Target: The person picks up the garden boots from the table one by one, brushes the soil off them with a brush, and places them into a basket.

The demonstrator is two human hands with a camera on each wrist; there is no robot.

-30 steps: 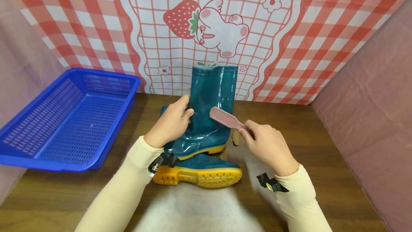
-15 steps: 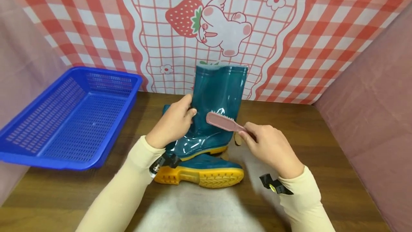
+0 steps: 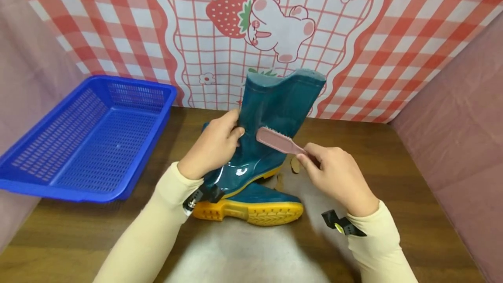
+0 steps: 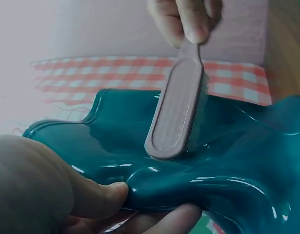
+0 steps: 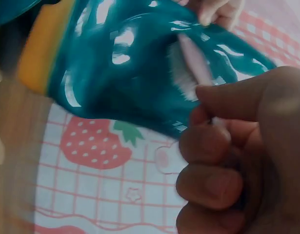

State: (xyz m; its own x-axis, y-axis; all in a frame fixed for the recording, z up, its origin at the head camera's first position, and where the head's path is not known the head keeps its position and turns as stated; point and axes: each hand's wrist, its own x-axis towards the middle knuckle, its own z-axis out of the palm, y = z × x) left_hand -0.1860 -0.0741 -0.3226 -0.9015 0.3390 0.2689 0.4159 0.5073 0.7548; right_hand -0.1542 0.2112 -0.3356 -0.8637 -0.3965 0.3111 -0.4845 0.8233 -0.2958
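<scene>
A glossy teal rain boot (image 3: 275,104) with a yellow sole leans to the right in the head view. My left hand (image 3: 214,145) grips the left side of its shaft, thumb in front and fingers behind, as the left wrist view shows. My right hand (image 3: 338,176) holds a pink brush (image 3: 277,140) by its handle. White bristles (image 5: 181,73) face the boot and meet the shaft's surface in the right wrist view. Below lies a second teal boot (image 3: 251,211) on its side, its yellow sole toward me, partly hidden behind the first boot and my left wrist.
A blue plastic basket (image 3: 106,143) stands on the wooden table (image 3: 397,178) at the left. Small brown pieces (image 3: 294,165) lie just right of the boots. A red-and-white checked cloth (image 3: 196,34) hangs behind, and pink cloth (image 3: 459,99) covers the right side.
The upright boot has tilted further, its top moving right and showing more of the opening. The brush has shifted slightly along the shaft and now lies with bristles against it.
</scene>
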